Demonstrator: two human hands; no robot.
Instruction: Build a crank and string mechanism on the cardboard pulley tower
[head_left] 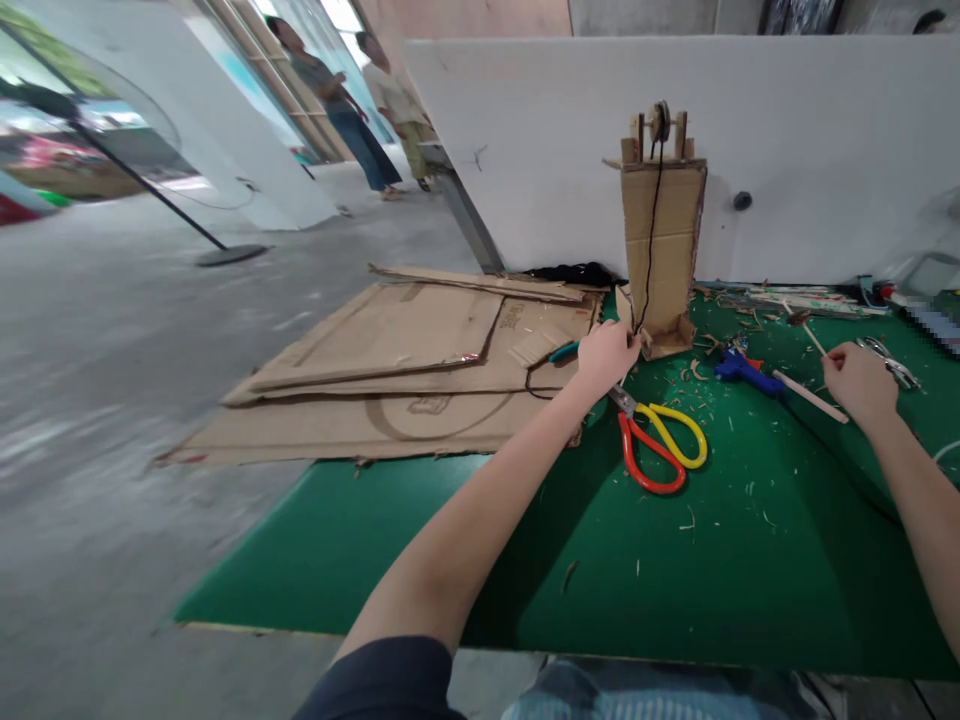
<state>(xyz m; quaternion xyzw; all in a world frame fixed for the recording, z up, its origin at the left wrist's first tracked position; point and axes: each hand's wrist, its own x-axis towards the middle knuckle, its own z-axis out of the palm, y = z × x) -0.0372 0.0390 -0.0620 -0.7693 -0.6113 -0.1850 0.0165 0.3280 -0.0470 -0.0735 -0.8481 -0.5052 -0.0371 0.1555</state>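
Note:
My left hand (606,355) is closed at the foot of an upright cardboard tower (660,240), its fingers pinched on a black cord (654,225). That cord runs down the tower's front from a small pulley wheel (660,122) between wooden posts at the top. Farther right, my right hand (862,385) pinches a thin wooden stick (814,338) with a dark lump near its far end. Scissors (652,450) with red and yellow handles lie just below my left hand. A blue glue gun (746,372) rests between the hands, a pale stick (810,396) by its back end.
Flat cardboard sheets (390,350) are stacked at the left of the green table (675,580). A teal-handled tool (564,352) lies on them. Metal pliers (889,362) and scraps lie at the right. A white panel (525,150) stands behind. Two people stand in the background.

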